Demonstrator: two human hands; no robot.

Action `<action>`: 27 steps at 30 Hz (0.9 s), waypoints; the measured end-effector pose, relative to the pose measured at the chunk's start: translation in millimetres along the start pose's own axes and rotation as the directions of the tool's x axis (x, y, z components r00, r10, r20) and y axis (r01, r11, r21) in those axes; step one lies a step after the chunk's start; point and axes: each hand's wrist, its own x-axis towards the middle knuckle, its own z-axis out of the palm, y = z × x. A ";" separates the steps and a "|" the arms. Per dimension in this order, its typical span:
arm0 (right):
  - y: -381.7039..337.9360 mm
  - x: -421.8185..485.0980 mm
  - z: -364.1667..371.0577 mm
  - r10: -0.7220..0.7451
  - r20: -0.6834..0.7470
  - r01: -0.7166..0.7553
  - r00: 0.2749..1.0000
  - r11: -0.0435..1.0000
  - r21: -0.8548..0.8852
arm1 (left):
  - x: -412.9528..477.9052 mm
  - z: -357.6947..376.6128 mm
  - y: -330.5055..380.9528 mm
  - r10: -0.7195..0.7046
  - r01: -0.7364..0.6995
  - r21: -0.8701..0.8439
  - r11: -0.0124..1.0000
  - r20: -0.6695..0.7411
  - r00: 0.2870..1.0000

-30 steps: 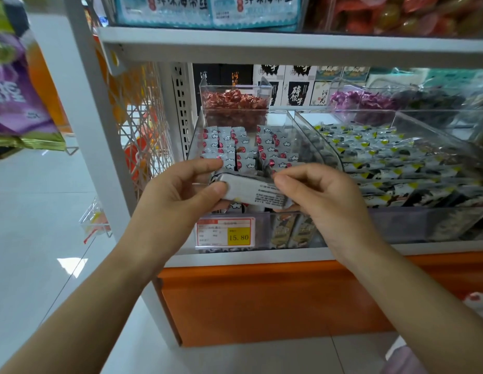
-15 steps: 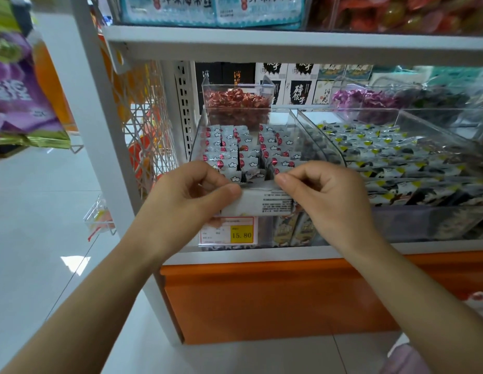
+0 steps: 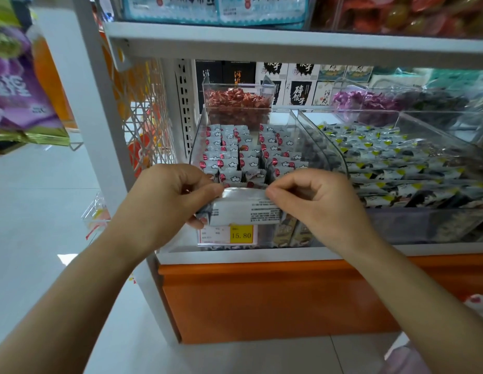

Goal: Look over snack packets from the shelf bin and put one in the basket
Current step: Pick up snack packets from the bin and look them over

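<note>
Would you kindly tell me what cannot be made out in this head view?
All in the head view:
1. Packet: its print is too small and blurred to read; the left hand and right hand cover its ends.
2. Price tag: the packet hides its top, and the small text is blurred.
3. Pinkish thing at lower right: cut off by the frame edge, so what it is cannot be told.

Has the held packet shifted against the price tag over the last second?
Yes. The packet, pinched between the left hand and right hand, has come down: it was clear above the price tag and now reaches its top edge.
</note>
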 end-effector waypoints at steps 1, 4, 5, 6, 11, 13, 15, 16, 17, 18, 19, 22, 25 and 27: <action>0.4 -0.1 -0.2 0.008 -0.003 -0.008 1.000 1.000 0.009 | 0.2 0.6 -0.3 0.011 -0.011 0.013 1.000 -0.011 1.000; 2.2 -0.5 0.9 0.010 -0.059 -0.011 0.998 1.000 -0.023 | -0.9 3.1 0.7 0.026 -0.026 -0.018 1.000 -0.005 1.000; 2.9 -0.2 1.1 0.013 -0.077 -0.016 0.997 0.999 -0.031 | -1.6 3.7 1.2 0.015 -0.014 -0.049 0.999 0.016 1.000; 3.7 0.3 1.0 0.025 -0.088 -0.027 0.996 0.999 -0.021 | -2.5 4.3 0.9 0.007 -0.005 -0.055 0.998 0.040 0.999; 6.0 2.1 -0.7 0.198 -0.059 -0.174 0.978 0.943 0.283 | -4.1 8.4 2.3 0.118 -0.118 -0.025 0.993 0.024 0.993; 6.4 3.6 -1.5 0.210 -0.076 -0.166 0.975 0.909 0.382 | -4.1 9.9 3.7 0.143 -0.145 -0.064 0.987 -0.041 0.989; 6.0 4.4 -1.8 0.161 -0.050 -0.119 0.986 0.875 0.469 | -2.5 11.0 3.7 0.130 -0.140 -0.078 0.987 -0.114 0.985; 6.3 5.2 -1.3 0.138 -0.031 -0.105 0.990 0.864 0.492 | -1.4 11.3 3.3 0.123 -0.132 -0.057 0.990 -0.146 0.982; 6.8 6.4 -0.2 0.130 -0.027 -0.100 0.991 0.869 0.484 | -0.1 11.1 2.6 0.130 -0.132 -0.002 0.991 -0.173 0.976; 7.7 8.7 1.1 0.135 -0.043 -0.100 0.990 0.883 0.458 | 1.2 10.5 1.4 0.153 -0.137 0.093 0.986 -0.199 0.968; 8.8 11.7 2.5 0.149 -0.081 -0.101 0.985 0.898 0.428 | 2.7 9.6 -0.9 0.183 -0.135 0.213 0.968 -0.223 0.958; 7.7 27.0 3.5 0.197 -0.231 -0.102 0.953 0.924 0.368 | 5.9 5.3 -12.1 0.194 -0.057 0.515 0.855 -0.216 0.957; 4.3 46.9 7.5 0.152 -0.278 -0.084 0.948 0.967 0.242 | 4.2 5.1 -18.8 0.103 -0.034 0.662 0.749 -0.065 0.993; 0.5 60.9 16.2 0.096 -0.267 -0.069 0.959 0.992 0.107 | 2.9 6.3 -22.8 0.077 -0.058 0.699 0.713 0.004 0.997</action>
